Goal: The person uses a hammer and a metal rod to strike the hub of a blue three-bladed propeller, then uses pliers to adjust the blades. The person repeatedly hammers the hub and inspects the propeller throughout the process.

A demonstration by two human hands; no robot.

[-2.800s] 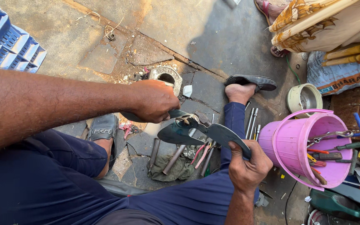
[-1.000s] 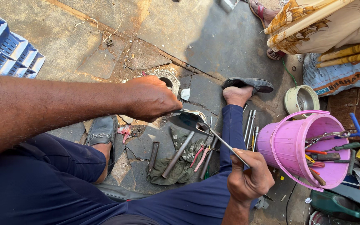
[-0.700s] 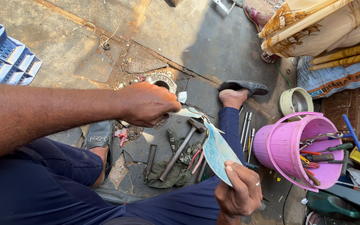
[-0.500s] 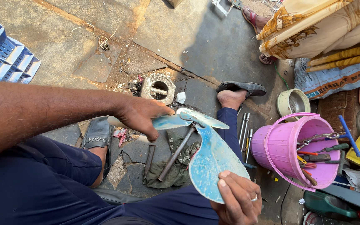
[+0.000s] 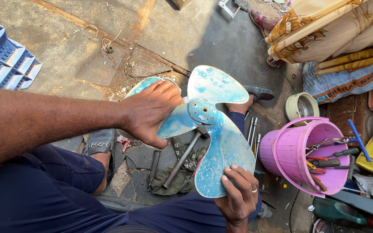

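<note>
A worn light-blue fan blade [image 5: 212, 125] with three lobes and a round hub faces me, held flat above my lap. My left hand [image 5: 150, 113] grips its left lobe, fingers over the top face. My right hand [image 5: 238, 196] pinches the lower edge of the bottom lobe. Under the blade a hammer [image 5: 182, 159] lies on a crumpled dark rag on the ground.
A pink bucket [image 5: 290, 151] full of hand tools stands at the right, with a small round tin [image 5: 301, 105] behind it. Loose metal rods [image 5: 252, 131] lie beside my sandalled foot [image 5: 257, 92]. A blue crate [image 5: 3, 64] sits at far left; another person in patterned cloth sits at top right.
The fan blade was edge-on and low over the tools; both hands have lifted it and turned its face toward me.
</note>
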